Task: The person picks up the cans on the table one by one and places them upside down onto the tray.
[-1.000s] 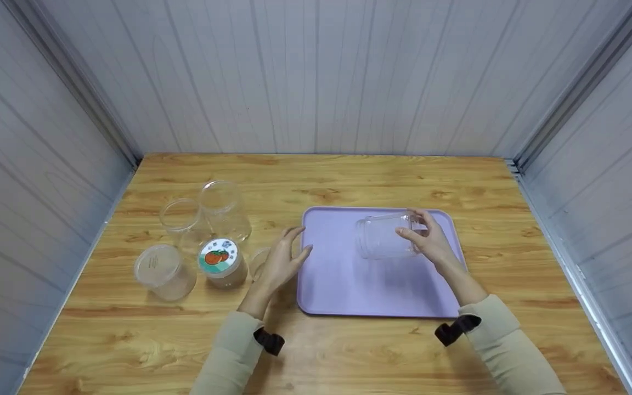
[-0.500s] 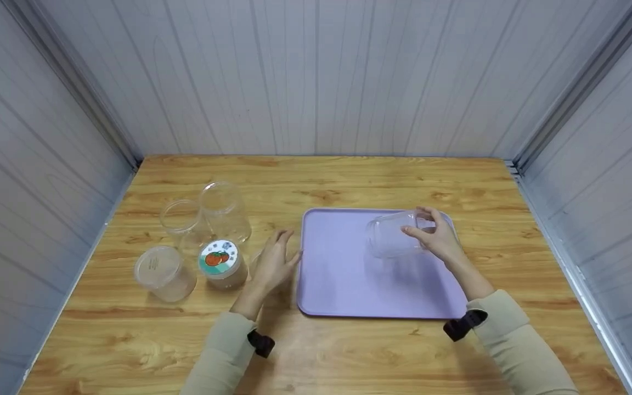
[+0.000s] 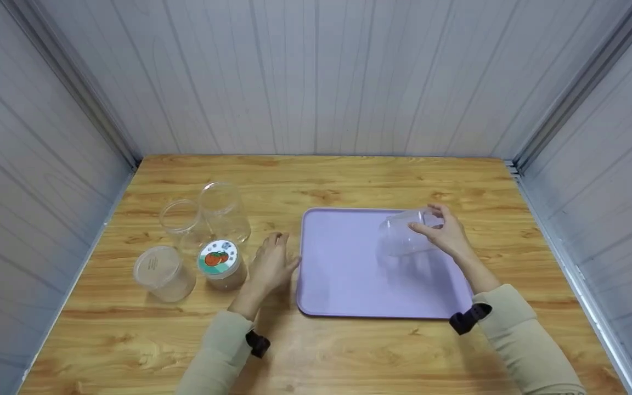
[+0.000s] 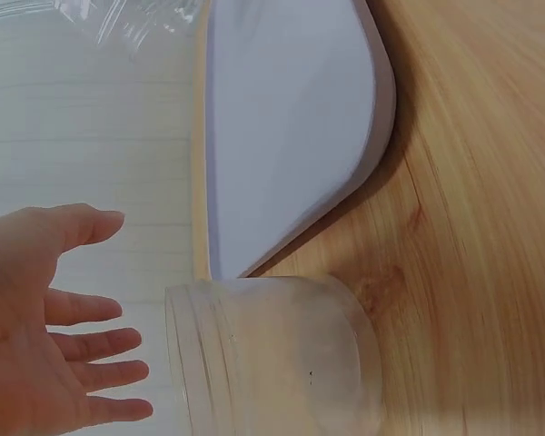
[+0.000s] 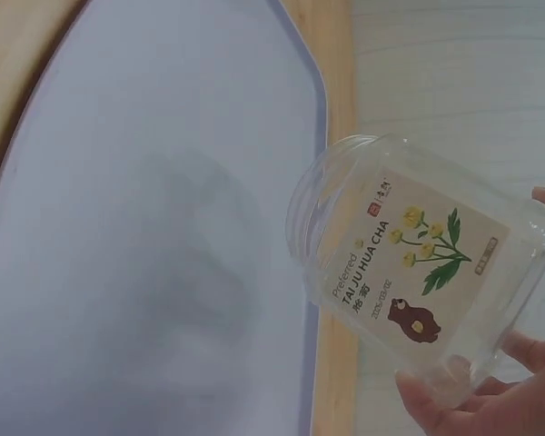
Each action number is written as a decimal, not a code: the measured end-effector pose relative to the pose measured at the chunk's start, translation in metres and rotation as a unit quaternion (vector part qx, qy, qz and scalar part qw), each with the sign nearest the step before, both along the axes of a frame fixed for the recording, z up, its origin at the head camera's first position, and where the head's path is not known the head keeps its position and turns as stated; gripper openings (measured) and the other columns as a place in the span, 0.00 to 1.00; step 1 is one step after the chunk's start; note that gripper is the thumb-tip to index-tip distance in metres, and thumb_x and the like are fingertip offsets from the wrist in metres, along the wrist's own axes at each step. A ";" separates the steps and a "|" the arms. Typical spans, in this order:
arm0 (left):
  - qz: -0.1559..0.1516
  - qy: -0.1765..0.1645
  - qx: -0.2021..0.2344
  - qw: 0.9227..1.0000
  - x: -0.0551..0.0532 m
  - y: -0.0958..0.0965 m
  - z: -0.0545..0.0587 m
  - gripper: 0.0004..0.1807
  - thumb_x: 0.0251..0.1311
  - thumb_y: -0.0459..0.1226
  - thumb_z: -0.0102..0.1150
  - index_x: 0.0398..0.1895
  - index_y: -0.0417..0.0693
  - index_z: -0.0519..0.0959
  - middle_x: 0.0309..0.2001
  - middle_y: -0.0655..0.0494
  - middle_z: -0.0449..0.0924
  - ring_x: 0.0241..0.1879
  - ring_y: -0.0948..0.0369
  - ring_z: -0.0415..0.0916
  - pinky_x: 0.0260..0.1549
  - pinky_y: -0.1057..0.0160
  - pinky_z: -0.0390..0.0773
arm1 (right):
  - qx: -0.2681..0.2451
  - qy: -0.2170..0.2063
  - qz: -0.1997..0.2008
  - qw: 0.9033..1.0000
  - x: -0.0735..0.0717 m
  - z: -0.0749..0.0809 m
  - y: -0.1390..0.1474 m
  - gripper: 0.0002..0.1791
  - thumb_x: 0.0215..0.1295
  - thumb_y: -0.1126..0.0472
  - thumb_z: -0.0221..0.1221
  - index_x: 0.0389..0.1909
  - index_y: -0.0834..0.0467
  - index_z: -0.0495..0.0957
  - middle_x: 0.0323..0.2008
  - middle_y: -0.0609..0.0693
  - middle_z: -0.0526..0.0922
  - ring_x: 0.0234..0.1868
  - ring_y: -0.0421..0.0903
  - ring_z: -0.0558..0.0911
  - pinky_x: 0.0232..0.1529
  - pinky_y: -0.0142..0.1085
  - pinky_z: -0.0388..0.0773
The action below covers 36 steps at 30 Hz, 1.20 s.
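Observation:
My right hand grips a clear plastic jar near its base, with thumb and fingers on either side. The jar lies on its side in the air over a pale purple tray, its mouth pointing left. A label with yellow flowers, a brown bear and "TAI JU HUA CHA" shows in the right wrist view. Just left of the tray, my left hand hovers with fingers spread above another clear jar, which stands upright. In the head view that jar is mostly hidden under the hand.
Left of my left hand stands a jar with an orange-fruit picture on its lid. A frosted-lidded jar is further left. Behind them are two clear open jars, one shorter and one taller. Panel walls enclose the wooden table.
My right hand has carried the jar to the right over the tray. My left hand has drawn back left from the tray's edge, over the jar beside it.

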<state>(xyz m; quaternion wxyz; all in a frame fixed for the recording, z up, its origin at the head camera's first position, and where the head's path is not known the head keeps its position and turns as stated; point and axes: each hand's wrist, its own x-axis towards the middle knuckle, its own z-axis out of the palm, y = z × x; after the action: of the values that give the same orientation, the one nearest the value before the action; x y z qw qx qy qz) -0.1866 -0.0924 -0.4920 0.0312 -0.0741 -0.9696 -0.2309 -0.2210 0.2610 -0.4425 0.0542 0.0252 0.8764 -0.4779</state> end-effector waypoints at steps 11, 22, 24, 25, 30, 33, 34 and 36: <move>-0.013 -0.025 -0.052 0.998 0.001 -0.003 -0.005 0.39 0.48 0.48 0.62 0.59 0.34 0.62 0.57 0.37 0.61 0.58 0.43 0.55 0.51 0.41 0.60 | 0.059 0.025 -0.015 0.998 -0.008 -0.002 0.009 0.43 0.49 0.46 0.63 0.61 0.63 0.56 0.59 0.68 0.59 0.57 0.64 0.62 0.52 0.53 0.63; -0.010 -0.044 -0.089 0.995 0.001 -0.006 -0.009 0.43 0.44 0.51 0.63 0.60 0.32 0.61 0.57 0.34 0.59 0.58 0.38 0.54 0.47 0.37 0.61 | 0.081 0.033 -0.023 0.996 -0.014 -0.003 0.015 0.46 0.48 0.46 0.63 0.61 0.67 0.55 0.58 0.69 0.59 0.59 0.63 0.58 0.55 0.55 0.57; -0.007 -0.046 -0.087 0.995 0.001 -0.007 -0.008 0.43 0.44 0.49 0.64 0.59 0.32 0.61 0.56 0.33 0.59 0.57 0.37 0.54 0.47 0.36 0.60 | 0.088 0.033 -0.024 0.995 -0.015 -0.003 0.017 0.46 0.48 0.45 0.63 0.61 0.67 0.55 0.58 0.69 0.58 0.59 0.64 0.58 0.55 0.55 0.57; -0.006 -0.048 -0.084 0.995 0.001 -0.007 -0.008 0.43 0.44 0.49 0.64 0.59 0.31 0.61 0.56 0.33 0.59 0.57 0.36 0.54 0.47 0.35 0.59 | 0.094 0.034 -0.025 0.995 -0.016 -0.003 0.018 0.46 0.48 0.45 0.63 0.61 0.67 0.55 0.58 0.69 0.58 0.58 0.64 0.58 0.55 0.55 0.57; -0.003 -0.060 -0.070 0.996 0.000 -0.010 -0.013 0.45 0.43 0.50 0.65 0.60 0.32 0.60 0.58 0.33 0.57 0.58 0.35 0.51 0.46 0.32 0.57 | 0.120 0.030 -0.032 0.992 -0.019 -0.004 0.022 0.47 0.48 0.43 0.62 0.61 0.68 0.54 0.57 0.71 0.57 0.57 0.65 0.58 0.55 0.55 0.56; 0.001 -0.076 -0.066 0.995 0.002 -0.010 -0.008 0.46 0.42 0.48 0.67 0.61 0.33 0.59 0.59 0.33 0.56 0.59 0.35 0.50 0.46 0.33 0.58 | 0.125 0.027 -0.032 0.991 -0.021 -0.003 0.024 0.48 0.48 0.44 0.62 0.61 0.69 0.54 0.57 0.71 0.57 0.58 0.65 0.57 0.56 0.55 0.56; 0.002 -0.078 -0.066 0.995 0.002 -0.010 -0.008 0.46 0.41 0.48 0.67 0.61 0.33 0.59 0.59 0.33 0.55 0.59 0.35 0.49 0.47 0.33 0.58 | 0.127 0.026 -0.032 0.991 -0.022 -0.003 0.024 0.48 0.48 0.44 0.62 0.61 0.69 0.54 0.57 0.71 0.57 0.58 0.64 0.57 0.56 0.55 0.55; 0.003 -0.078 -0.067 0.995 0.002 -0.011 -0.010 0.47 0.40 0.47 0.68 0.62 0.34 0.58 0.59 0.32 0.54 0.59 0.35 0.49 0.47 0.34 0.59 | 0.132 0.021 -0.031 0.990 -0.024 -0.003 0.025 0.48 0.48 0.43 0.62 0.61 0.69 0.54 0.57 0.71 0.57 0.58 0.65 0.57 0.56 0.55 0.55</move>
<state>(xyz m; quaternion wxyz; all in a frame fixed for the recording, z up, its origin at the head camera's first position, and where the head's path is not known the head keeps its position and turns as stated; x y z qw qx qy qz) -0.1848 -0.1038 -0.5021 -0.0493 -0.0551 -0.9825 -0.1708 -0.2452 0.2859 -0.4450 0.0166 0.0494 0.9317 -0.3595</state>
